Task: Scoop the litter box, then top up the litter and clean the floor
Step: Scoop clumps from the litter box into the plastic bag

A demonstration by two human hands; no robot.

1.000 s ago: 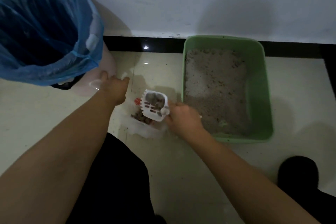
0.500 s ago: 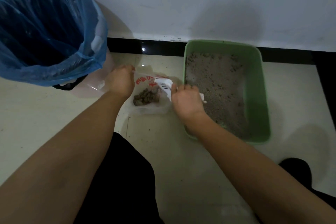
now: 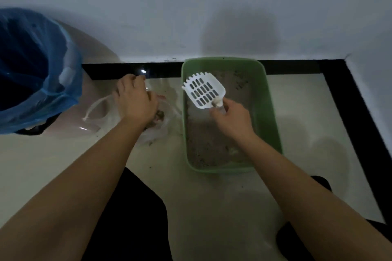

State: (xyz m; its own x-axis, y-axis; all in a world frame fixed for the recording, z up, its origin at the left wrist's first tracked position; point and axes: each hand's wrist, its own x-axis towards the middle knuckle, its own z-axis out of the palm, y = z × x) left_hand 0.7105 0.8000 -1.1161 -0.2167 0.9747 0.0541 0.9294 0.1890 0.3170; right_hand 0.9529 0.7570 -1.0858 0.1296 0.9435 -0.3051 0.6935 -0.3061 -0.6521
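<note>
A green litter box (image 3: 273, 112) with grey litter sits on the pale floor against the wall. My right hand (image 3: 232, 117) grips the handle of a white slotted scoop (image 3: 202, 91), held empty above the box's far left part. To the left of the box lies a clear plastic bag (image 3: 167, 127) with dark clumps inside. My left hand (image 3: 135, 99) holds the bag's top edge, its fingers curled over the plastic.
A bin lined with a blue bag (image 3: 31, 70) stands at the left, close to the wall. A black skirting strip (image 3: 318, 65) runs along the wall and down the right side. Small litter specks lie on the floor (image 3: 212, 197) near the bag.
The scoop tipped its clumps into the bag, then swung right and now hangs empty over the litter box. My left hand stayed on the bag.
</note>
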